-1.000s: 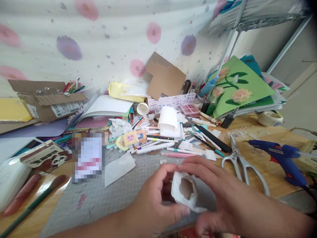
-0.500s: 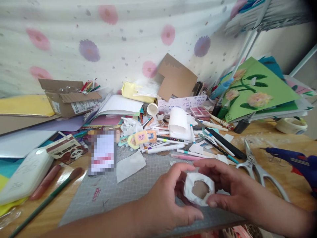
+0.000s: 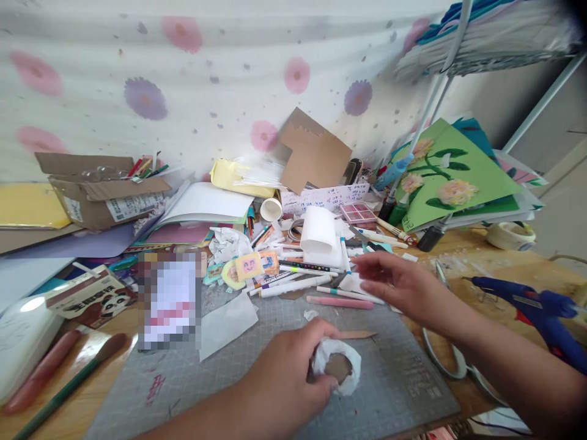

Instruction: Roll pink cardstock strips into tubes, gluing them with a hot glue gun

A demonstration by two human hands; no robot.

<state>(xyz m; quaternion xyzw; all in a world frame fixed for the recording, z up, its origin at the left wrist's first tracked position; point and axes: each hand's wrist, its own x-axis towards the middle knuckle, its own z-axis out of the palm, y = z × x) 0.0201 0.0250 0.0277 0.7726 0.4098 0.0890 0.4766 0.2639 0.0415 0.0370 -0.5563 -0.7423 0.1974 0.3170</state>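
My left hand is closed around a small paper-wrapped ring. White crinkled paper covers its rim, and brown shows in its round middle. It is held just over the grey cutting mat. A thin, pointed tan stick lies behind it. My right hand is off the ring, fingers stretched out and apart, with nothing seen in them. It hovers by the heap of pens and paper scraps, near a white paper roll and a pink pen. Whether its fingertips touch anything I cannot tell.
A blue glue gun and scissors, partly behind my right forearm, lie at the right. Masking tape sits farther back. A cut sheet of white paper, a brush and a cardboard box are to the left.
My right hand has let go of the paper-wrapped ring and moved up and away over the pens. My left hand alone keeps the ring, slightly lower and farther left in view.
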